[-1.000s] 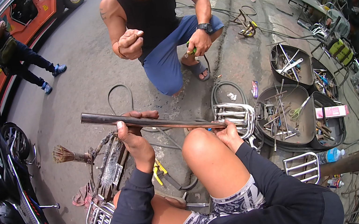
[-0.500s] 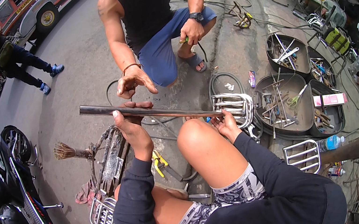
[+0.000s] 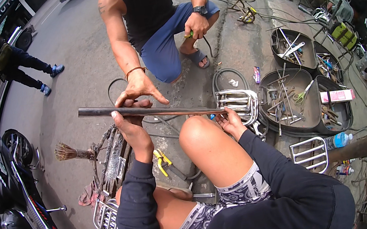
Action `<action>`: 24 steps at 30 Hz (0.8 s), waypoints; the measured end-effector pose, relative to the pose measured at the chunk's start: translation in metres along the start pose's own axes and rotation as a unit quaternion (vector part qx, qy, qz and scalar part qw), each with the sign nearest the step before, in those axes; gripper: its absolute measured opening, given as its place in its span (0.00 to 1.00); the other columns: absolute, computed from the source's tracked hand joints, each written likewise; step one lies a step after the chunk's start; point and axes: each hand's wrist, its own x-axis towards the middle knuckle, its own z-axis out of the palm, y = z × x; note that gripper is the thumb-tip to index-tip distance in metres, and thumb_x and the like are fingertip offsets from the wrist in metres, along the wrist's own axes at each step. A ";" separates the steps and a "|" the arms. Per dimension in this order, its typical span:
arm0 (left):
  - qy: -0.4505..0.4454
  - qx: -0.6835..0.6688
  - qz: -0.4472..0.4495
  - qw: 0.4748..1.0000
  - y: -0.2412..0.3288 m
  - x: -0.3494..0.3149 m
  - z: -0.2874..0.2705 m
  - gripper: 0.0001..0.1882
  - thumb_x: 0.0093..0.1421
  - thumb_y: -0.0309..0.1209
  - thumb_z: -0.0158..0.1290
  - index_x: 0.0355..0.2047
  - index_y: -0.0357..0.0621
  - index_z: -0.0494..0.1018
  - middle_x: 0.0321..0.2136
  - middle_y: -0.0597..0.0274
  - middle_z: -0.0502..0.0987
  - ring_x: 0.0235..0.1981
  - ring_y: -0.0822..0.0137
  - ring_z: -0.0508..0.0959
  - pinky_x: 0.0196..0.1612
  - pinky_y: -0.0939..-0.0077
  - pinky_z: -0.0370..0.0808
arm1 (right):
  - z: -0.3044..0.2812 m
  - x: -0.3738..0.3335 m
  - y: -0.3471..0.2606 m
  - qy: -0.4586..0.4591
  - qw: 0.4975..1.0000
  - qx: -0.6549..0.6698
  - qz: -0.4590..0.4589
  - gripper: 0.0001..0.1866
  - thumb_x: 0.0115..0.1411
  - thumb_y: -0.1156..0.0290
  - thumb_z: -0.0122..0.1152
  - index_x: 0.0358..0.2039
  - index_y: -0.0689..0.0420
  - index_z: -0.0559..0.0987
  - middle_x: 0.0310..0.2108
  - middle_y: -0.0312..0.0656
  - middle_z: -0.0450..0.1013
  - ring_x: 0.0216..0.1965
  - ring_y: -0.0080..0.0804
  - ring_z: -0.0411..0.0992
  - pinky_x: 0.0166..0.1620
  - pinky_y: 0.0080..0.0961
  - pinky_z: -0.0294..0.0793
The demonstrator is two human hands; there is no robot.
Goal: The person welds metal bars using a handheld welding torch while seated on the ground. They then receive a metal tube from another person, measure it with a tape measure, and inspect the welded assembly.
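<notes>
A long dark metal tube (image 3: 175, 111) lies crosswise above my knees, its left end slightly higher. My left hand (image 3: 132, 132) is closed round it near the left end, thumb on the near side. At the narrower-looking right end, my right hand (image 3: 231, 125) pinches the tube. Opposite me a crouching person in a black tank top reaches out a hand (image 3: 140, 85), fingers spread, right over the tube beside my left fingers; whether it touches cannot be told. That person's other hand (image 3: 197, 26) holds something green with a cable.
A yellow-handled electrode holder (image 3: 162, 160) lies between my legs. Left are a brush (image 3: 71, 151) and a motorcycle (image 3: 18, 200). At right stand tool-filled bins (image 3: 317, 114), metal racks (image 3: 239, 105) and a water bottle (image 3: 339, 140). Cables cross the ground; a person (image 3: 14, 60) stands far left.
The other person's open hand has come down toward the tube near my left hand. The tube and my hands have shifted slightly left. The vehicle behind has moved mostly out of view.
</notes>
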 end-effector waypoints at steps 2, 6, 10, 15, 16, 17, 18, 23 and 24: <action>-0.002 -0.004 -0.005 1.000 0.001 -0.002 -0.001 0.37 0.74 0.62 0.25 0.49 0.39 0.68 0.35 0.48 0.81 0.39 0.54 0.83 0.50 0.59 0.78 | 0.000 0.001 0.000 0.001 1.000 0.004 0.005 0.08 0.72 0.63 0.56 0.43 0.53 0.73 0.40 0.39 0.70 0.45 0.37 0.70 0.51 0.45 0.75; -0.006 -0.018 -0.013 1.000 0.004 -0.004 -0.001 0.35 0.75 0.60 0.27 0.48 0.37 0.66 0.35 0.45 0.80 0.41 0.53 0.83 0.52 0.58 0.78 | 0.000 0.002 0.001 0.002 1.000 0.012 0.009 0.08 0.72 0.63 0.56 0.43 0.53 0.73 0.41 0.40 0.70 0.46 0.38 0.70 0.51 0.45 0.75; 0.000 -0.025 -0.016 1.000 0.003 -0.003 -0.001 0.35 0.75 0.60 0.28 0.48 0.38 0.66 0.36 0.40 0.81 0.41 0.48 0.83 0.52 0.55 0.77 | -0.002 0.005 0.003 0.022 1.000 0.003 0.006 0.08 0.72 0.63 0.56 0.44 0.53 0.73 0.41 0.39 0.70 0.45 0.37 0.70 0.51 0.44 0.74; -0.002 -0.012 -0.010 1.000 0.002 -0.004 0.001 0.36 0.75 0.62 0.27 0.48 0.39 0.66 0.37 0.41 0.80 0.42 0.48 0.82 0.54 0.54 0.77 | -0.005 0.009 0.003 -0.003 1.000 0.010 0.011 0.08 0.72 0.63 0.55 0.43 0.53 0.73 0.40 0.39 0.71 0.44 0.37 0.71 0.51 0.44 0.74; -0.001 -0.019 -0.011 1.000 0.002 -0.004 0.001 0.36 0.75 0.62 0.27 0.48 0.39 0.66 0.37 0.41 0.80 0.43 0.48 0.82 0.54 0.54 0.76 | -0.005 0.009 0.003 0.015 1.000 0.006 0.011 0.08 0.71 0.63 0.55 0.43 0.53 0.73 0.40 0.39 0.71 0.43 0.37 0.71 0.50 0.44 0.74; -0.001 -0.011 -0.014 1.000 0.003 -0.005 0.002 0.36 0.75 0.62 0.26 0.48 0.39 0.66 0.37 0.41 0.80 0.43 0.48 0.82 0.54 0.54 0.76 | -0.005 0.008 0.003 -0.003 1.000 0.010 0.014 0.08 0.71 0.63 0.56 0.43 0.53 0.73 0.40 0.39 0.71 0.43 0.37 0.71 0.51 0.44 0.74; -0.002 -0.012 -0.014 1.000 0.004 -0.005 0.003 0.36 0.75 0.62 0.26 0.48 0.39 0.66 0.37 0.42 0.80 0.43 0.48 0.82 0.54 0.54 0.76 | -0.005 0.007 0.002 -0.004 1.000 0.012 0.016 0.09 0.71 0.62 0.56 0.42 0.53 0.73 0.40 0.39 0.71 0.43 0.38 0.71 0.51 0.44 0.74; 0.006 -0.014 -0.021 1.000 0.007 -0.008 0.004 0.36 0.74 0.64 0.27 0.47 0.40 0.65 0.37 0.43 0.80 0.43 0.49 0.81 0.56 0.54 0.75 | -0.003 0.006 0.003 0.035 0.999 0.000 0.022 0.11 0.70 0.60 0.57 0.42 0.54 0.72 0.38 0.41 0.70 0.40 0.37 0.73 0.44 0.40 0.78; 0.002 -0.009 -0.013 1.000 0.007 -0.008 0.003 0.36 0.74 0.64 0.27 0.47 0.40 0.65 0.37 0.43 0.80 0.43 0.49 0.81 0.56 0.54 0.75 | -0.003 0.007 0.004 0.013 1.000 0.006 0.020 0.11 0.70 0.60 0.57 0.42 0.54 0.72 0.38 0.41 0.70 0.40 0.37 0.72 0.44 0.40 0.78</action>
